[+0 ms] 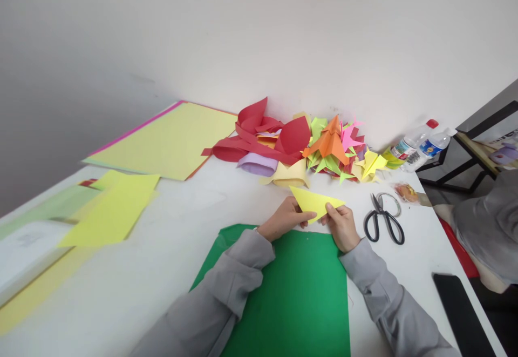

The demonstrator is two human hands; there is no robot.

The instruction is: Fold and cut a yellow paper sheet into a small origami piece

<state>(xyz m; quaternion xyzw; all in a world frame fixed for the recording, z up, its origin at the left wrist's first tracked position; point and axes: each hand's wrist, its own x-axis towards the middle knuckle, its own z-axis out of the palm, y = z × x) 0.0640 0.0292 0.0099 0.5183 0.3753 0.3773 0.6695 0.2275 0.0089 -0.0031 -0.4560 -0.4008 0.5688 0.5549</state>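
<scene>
Between my two hands is a small piece of yellow paper (314, 201), folded to a triangle with its long edge facing away from me. My left hand (285, 219) pinches its lower left part, thumb on top. At its right side, my right hand (342, 226) grips it between thumb and fingers. The paper is held just above the far edge of a green sheet (299, 292) lying on the white table. Fingers beneath the paper are partly hidden.
Black-handled scissors (382, 219) and a tape roll (390, 204) lie right. Behind are folded paper shapes (329, 146), red paper strips (259, 141) and two bottles (416, 143). Yellow sheets (117, 206) lie left, a black phone-like slab (461, 314) right. A person (488, 227) sits beyond the table's right edge.
</scene>
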